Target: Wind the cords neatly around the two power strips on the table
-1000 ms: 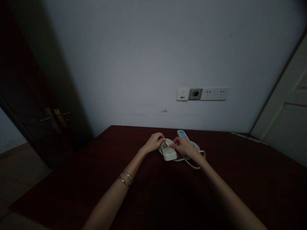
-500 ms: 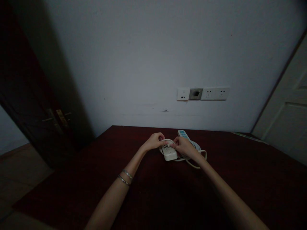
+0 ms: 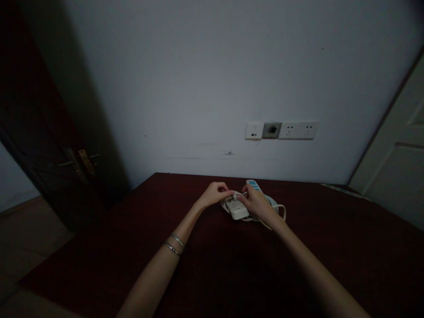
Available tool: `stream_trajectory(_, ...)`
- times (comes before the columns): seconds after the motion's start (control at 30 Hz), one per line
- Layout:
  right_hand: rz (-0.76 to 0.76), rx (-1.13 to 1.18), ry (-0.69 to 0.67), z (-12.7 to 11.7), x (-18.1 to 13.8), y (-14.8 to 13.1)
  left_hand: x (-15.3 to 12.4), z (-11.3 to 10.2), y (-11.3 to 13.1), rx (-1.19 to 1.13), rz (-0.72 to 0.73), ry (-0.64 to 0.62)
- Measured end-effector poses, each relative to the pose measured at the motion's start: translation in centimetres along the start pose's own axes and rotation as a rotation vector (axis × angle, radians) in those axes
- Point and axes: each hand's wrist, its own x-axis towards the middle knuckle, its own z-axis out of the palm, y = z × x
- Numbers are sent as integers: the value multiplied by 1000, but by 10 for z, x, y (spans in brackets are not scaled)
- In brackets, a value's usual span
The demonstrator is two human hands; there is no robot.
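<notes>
At a dark red table below a row of wall sockets at 12 o'clock, left hand and right hand pinch a white cable over a white power strip, its label too dim to read.

A dim room with a plain white wall carrying a row of wall sockets. A dark red table meets it, between a dark wooden door and a white door.
</notes>
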Motion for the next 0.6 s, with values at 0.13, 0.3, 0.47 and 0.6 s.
stream_trajectory(0.13, -30, -24, 8, 3, 0, 2, 3, 0, -5, -63, -22, -13)
stream_trajectory(0.3, -32, 25, -29, 3, -2, -2, 9, 4, -11, -80, -185, 98)
stream_trajectory(0.47, -114, 15, -88, 2, -4, -7, 10, 10, -23, -86, -348, 135)
stream_trajectory(0.6, -141, -59, -113, 0, -5, -7, 10, 11, -31, -139, -309, 4)
